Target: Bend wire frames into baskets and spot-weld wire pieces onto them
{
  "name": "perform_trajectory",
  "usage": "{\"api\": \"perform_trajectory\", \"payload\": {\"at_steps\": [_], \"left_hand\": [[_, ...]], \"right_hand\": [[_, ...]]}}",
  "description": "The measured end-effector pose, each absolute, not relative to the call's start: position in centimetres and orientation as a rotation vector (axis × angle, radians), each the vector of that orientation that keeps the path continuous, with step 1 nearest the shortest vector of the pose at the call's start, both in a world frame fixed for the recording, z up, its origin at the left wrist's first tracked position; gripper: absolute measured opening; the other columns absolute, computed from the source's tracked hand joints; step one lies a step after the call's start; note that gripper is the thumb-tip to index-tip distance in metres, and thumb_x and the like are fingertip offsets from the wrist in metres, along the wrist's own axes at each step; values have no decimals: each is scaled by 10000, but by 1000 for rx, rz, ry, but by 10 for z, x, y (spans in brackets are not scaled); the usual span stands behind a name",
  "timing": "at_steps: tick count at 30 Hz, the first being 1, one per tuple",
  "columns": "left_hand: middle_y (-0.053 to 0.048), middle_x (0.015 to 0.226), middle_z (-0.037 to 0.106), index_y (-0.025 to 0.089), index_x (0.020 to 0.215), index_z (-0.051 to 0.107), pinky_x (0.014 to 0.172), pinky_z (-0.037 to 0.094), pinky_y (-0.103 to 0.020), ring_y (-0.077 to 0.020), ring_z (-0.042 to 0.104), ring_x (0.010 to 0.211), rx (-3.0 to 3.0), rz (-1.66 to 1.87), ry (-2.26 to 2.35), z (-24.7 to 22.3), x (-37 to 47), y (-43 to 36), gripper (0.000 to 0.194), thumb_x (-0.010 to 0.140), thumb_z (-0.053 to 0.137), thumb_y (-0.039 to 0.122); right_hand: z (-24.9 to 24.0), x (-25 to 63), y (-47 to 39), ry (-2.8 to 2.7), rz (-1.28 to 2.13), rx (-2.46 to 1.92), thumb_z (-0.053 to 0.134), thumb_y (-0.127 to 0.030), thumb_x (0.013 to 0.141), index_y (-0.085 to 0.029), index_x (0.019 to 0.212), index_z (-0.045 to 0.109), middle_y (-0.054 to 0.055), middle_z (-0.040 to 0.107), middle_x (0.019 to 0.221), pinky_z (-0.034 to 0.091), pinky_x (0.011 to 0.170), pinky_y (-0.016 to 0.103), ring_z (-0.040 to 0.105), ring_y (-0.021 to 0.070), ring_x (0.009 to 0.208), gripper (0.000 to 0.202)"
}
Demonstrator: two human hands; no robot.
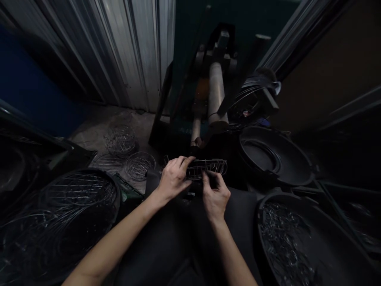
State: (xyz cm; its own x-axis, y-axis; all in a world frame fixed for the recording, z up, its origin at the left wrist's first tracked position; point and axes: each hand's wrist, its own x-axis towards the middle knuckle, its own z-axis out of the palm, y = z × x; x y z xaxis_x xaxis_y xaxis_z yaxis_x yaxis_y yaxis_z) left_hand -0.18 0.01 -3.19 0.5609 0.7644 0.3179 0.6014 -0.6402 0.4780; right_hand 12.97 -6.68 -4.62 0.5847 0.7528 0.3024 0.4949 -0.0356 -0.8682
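A small round wire basket is held up in front of the machine, over my dark-clad lap. My left hand grips its left end, the thumb below and the fingers over the rim. At the basket's near lower side my right hand is closed in a pinch, thumb and forefinger meeting at the wire. Whether a small piece sits between those fingertips is too dark to tell. Just beyond the basket stands the lower rod of the machine, beneath a thick pale cylinder.
Left on the floor lie wire baskets and a round wire piece. A dark tub at lower left holds wire grids and long wires. To the right are a black basin and another basin with small metal pieces. Corrugated panels stand behind.
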Motion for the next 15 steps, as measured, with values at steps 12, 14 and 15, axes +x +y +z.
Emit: {"api": "perform_trajectory", "payload": {"at_steps": [12, 14, 15], "left_hand": [[-63, 1112, 534, 189, 1276, 391, 894, 458, -368, -227, 523, 1013, 2508, 811, 1082, -44, -2, 25, 645, 694, 666, 151], [-66, 1112, 536, 180, 1273, 394, 896, 458, -368, -227, 523, 1013, 2518, 816, 1074, -45, -2, 28, 642, 694, 669, 151], [-67, 1110, 537, 179, 1272, 395, 895, 459, -368, -227, 524, 1014, 2518, 815, 1073, -44, -2, 29, 639, 695, 668, 150]], "right_hand": [[-61, 135, -43, -1103, 275, -1612, 587, -371, 837, -192, 855, 650, 23, 669, 804, 496, 727, 275, 624, 157, 736, 191], [-63, 136, -41, -1106, 285, -1610, 587, -367, 840, -190, 858, 646, 22, 667, 806, 497, 729, 274, 624, 155, 732, 188], [-64, 137, -40, -1108, 293, -1607, 585, -365, 843, -188, 861, 644, 23, 665, 806, 497, 730, 275, 624, 154, 729, 188]]}}
